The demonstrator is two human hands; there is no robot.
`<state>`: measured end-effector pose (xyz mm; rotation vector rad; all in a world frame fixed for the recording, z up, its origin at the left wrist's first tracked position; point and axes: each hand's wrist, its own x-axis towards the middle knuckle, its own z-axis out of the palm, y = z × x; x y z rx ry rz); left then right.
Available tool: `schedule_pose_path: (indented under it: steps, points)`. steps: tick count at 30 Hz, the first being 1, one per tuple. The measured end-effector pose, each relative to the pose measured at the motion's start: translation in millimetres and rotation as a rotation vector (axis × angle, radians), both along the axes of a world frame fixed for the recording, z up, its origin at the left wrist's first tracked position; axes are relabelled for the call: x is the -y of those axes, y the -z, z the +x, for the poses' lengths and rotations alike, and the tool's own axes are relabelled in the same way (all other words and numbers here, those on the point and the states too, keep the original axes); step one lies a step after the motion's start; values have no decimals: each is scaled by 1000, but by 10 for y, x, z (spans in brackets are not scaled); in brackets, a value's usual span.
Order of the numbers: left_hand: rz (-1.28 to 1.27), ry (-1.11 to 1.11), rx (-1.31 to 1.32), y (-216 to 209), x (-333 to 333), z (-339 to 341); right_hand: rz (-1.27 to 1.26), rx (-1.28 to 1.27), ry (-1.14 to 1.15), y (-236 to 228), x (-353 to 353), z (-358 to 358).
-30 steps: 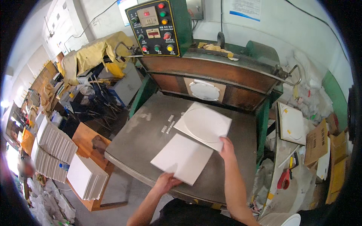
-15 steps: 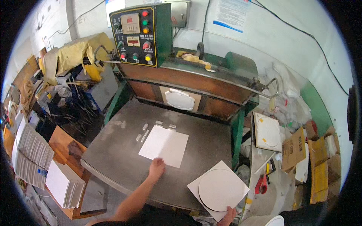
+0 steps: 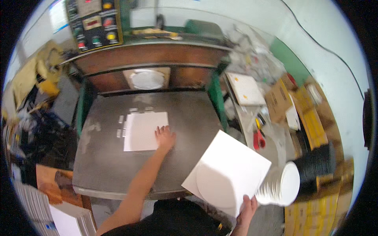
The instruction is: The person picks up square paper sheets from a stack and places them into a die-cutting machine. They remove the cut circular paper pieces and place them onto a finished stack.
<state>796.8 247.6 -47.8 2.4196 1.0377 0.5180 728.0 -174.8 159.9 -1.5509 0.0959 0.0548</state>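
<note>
A white sheet (image 3: 145, 131) is lying flat on the grey metal desk (image 3: 189, 118) of the press, and it is pinned there by the left hand (image 3: 164, 137): the fingers are spread, the grip is released, with the palm pressed on the sheet's right edge. The sheet is nearly square, its slightly longer side running toward the press, its edges squared up against small pale guide tabs (image 3: 122, 126) at its left and far sides. Beyond it, a round white die plate (image 3: 146, 79) is seen in the opening of the press, under the control panel (image 3: 93, 23) with coloured buttons.

Off the desk's near right corner, a second white card (image 3: 228, 173) is held up by the right hand (image 3: 246, 208), the grip clenched on its lower corner. This card is turned diamond-wise, one corner pointing away toward the desk, and a round disc outline is marked in it. Just right of it, a stack of white round discs (image 3: 281, 185) is seen.
</note>
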Motion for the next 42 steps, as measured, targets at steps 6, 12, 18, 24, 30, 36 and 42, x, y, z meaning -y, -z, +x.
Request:
schedule_pose_path:
  steps: [6, 12, 18, 24, 30, 36, 42]
  points:
    - [-1250, 513, 383, -1209, 845, -627, 218, -148, 94, 229, 405, -387]
    - [-1741, 1028, 103, -1709, 1535, -1102, 320, -191, 130, 302, 635, -555]
    - [-1199, 946, -30, -1676, 2411, -1012, 315, -261, 95, 1057, 1540, -661]
    - [-1658, 858, 138, -1791, 3394, -175, -381, -270, 492, 1154, 3471, -1223]
    - [-1730, 932, 180, -1905, 4846, 908, -1287, -507, 751, 891, 4552, -1813]
    - [-1678, 843, 37, -1661, 5507, 1367, -1358, -893, 856, 1754, 5021, -2523]
    - [-1579, 894, -84, -1729, 5615, 1376, -969, -1114, 476, 3621, 4822, -2902]
